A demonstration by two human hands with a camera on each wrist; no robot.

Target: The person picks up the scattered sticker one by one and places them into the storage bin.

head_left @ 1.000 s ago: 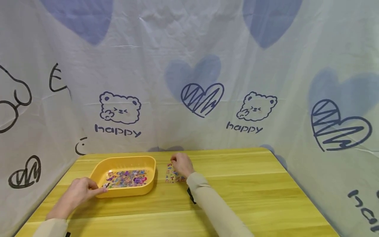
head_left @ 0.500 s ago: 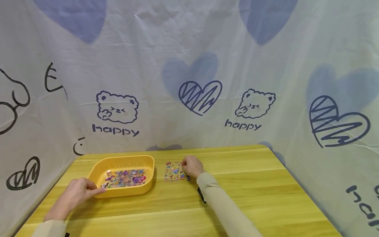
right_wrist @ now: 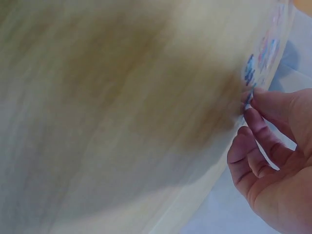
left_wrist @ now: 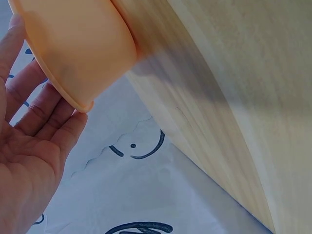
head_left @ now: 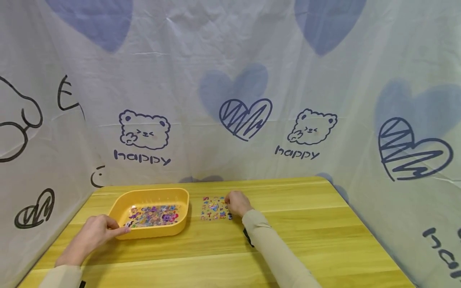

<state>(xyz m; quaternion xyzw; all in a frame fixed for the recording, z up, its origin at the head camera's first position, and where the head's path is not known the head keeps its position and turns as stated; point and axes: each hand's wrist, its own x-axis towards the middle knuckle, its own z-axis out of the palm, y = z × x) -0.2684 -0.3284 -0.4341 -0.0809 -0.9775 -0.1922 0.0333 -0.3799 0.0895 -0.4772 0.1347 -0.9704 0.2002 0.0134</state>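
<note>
My left hand (head_left: 96, 236) holds the near left corner of a shallow yellow plastic basket (head_left: 181, 224), thumb over the rim and fingers on its outer side. Inside lies a patch of colourful stickers (head_left: 153, 216). In the left wrist view, the fingers (left_wrist: 36, 109) bend around the orange-looking basket wall (left_wrist: 92, 53). Right of the basket, a clear sheet of small colourful stickers (head_left: 213, 207) lies on the table. At its right edge is my right hand (head_left: 239, 204). The right wrist view shows thumb and index finger pinching the edge of the sticker sheet (right_wrist: 265, 51).
The yellow wood-grain table (head_left: 306, 232) stretches to the right and in front of both hands. A pale cloth (head_left: 201, 160) printed with hearts and bears hangs behind the table and along both sides.
My right hand has moved from over the sticker sheet to its right edge, uncovering most of the stickers. The left hand and the basket have stayed in place.
</note>
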